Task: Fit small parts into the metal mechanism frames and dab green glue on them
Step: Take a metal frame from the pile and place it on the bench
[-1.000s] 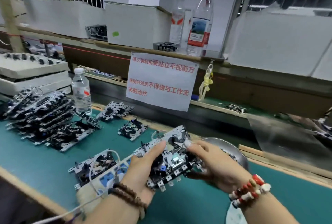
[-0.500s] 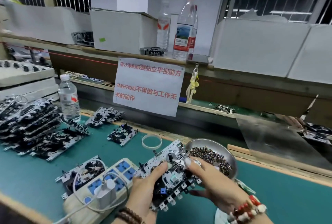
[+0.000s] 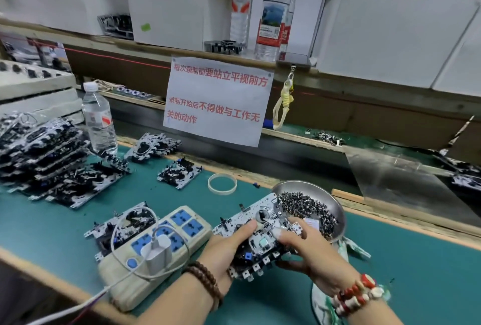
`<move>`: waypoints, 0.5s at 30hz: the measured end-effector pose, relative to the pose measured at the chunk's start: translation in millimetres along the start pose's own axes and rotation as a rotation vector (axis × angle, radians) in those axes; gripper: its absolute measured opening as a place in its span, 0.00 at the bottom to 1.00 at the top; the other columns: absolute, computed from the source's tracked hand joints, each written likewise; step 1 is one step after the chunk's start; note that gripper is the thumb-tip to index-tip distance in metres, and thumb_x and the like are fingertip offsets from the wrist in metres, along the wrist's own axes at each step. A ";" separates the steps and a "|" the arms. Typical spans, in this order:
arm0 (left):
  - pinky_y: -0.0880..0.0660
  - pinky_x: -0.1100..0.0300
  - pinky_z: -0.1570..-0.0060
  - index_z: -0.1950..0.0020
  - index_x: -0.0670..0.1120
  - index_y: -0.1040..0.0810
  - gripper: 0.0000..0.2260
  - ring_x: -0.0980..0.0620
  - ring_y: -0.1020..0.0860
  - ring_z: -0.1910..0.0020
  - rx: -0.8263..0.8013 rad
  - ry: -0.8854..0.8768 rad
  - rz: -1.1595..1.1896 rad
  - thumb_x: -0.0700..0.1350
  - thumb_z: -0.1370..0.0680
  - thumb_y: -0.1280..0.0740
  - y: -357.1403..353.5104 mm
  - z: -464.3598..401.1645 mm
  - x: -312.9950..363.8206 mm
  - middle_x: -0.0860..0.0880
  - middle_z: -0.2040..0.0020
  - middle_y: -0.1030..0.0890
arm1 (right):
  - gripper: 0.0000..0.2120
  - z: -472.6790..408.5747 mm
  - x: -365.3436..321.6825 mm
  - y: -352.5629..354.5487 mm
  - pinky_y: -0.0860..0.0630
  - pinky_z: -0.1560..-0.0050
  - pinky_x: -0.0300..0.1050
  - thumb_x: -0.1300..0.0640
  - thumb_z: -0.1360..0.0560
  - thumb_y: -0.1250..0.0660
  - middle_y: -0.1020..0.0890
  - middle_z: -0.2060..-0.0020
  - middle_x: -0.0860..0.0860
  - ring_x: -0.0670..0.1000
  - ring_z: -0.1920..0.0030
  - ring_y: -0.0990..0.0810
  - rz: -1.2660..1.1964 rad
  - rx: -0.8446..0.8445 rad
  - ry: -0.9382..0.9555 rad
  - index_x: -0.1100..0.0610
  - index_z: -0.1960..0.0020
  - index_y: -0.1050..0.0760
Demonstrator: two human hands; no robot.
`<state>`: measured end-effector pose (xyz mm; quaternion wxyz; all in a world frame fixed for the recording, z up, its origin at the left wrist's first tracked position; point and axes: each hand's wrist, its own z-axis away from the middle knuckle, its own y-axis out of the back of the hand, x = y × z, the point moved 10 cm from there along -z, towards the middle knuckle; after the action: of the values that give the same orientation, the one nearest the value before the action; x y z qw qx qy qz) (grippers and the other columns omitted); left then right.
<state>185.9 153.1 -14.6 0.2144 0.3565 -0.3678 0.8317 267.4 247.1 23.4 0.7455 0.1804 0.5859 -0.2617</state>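
My left hand (image 3: pixel 226 249) grips a metal mechanism frame (image 3: pixel 256 236) from its left side, thumb laid across the top. My right hand (image 3: pixel 309 251) holds the frame's right end, its taped fingertip pressing on a spot near the frame's middle; whether it pinches a small part there I cannot tell. Right behind the frame stands a steel bowl (image 3: pixel 330 199) full of small dark metal parts (image 3: pixel 307 207). Another frame (image 3: pixel 125 225) lies flat to the left, partly under a power strip. No green glue shows.
A beige power strip (image 3: pixel 156 249) with a white charger lies beside my left hand. Stacked frames (image 3: pixel 46 158) fill the far left near a water bottle (image 3: pixel 100 118). Two loose frames (image 3: pixel 179 172) and a tape ring (image 3: pixel 222 183) lie on the green mat. A paper sign (image 3: pixel 216 100) hangs ahead.
The camera has tilted down and right, so the bowl and power strip show fully. Both hands keep hold of the frame; the right fingertip stays pressed on it.
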 end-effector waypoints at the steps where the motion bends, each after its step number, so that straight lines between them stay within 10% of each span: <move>1: 0.23 0.58 0.64 0.47 0.35 0.22 0.24 0.45 0.17 0.59 0.004 0.008 0.012 0.47 0.37 0.26 -0.1 -1.6 -3.2 0.40 0.56 0.16 | 0.12 -0.2 1.6 1.8 0.18 0.58 0.49 0.60 0.30 0.29 0.16 0.57 0.50 0.49 0.57 0.18 0.003 0.013 0.008 0.49 0.50 0.25; 9: 0.23 0.45 0.52 0.25 0.47 0.48 0.50 0.42 0.20 0.50 0.087 -0.043 0.134 0.41 0.42 0.24 8.7 -4.5 -5.9 0.39 0.39 0.24 | 0.13 -4.8 9.3 15.3 0.19 0.62 0.45 0.63 0.28 0.32 0.14 0.60 0.51 0.50 0.64 0.16 -0.016 0.060 0.042 0.52 0.46 0.29; 15: 0.22 0.57 0.68 0.31 0.45 0.40 0.35 0.48 0.18 0.61 0.100 -0.025 0.046 0.39 0.32 0.26 15.5 2.0 -13.0 0.43 0.51 0.19 | 0.16 -10.8 14.9 22.0 0.19 0.57 0.48 0.62 0.29 0.30 0.16 0.56 0.51 0.49 0.60 0.17 0.158 0.113 0.040 0.55 0.43 0.29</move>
<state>185.7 140.4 -30.6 0.1726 0.3685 -0.3364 0.8493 274.9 268.1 5.5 0.7406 0.2728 0.5689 -0.2310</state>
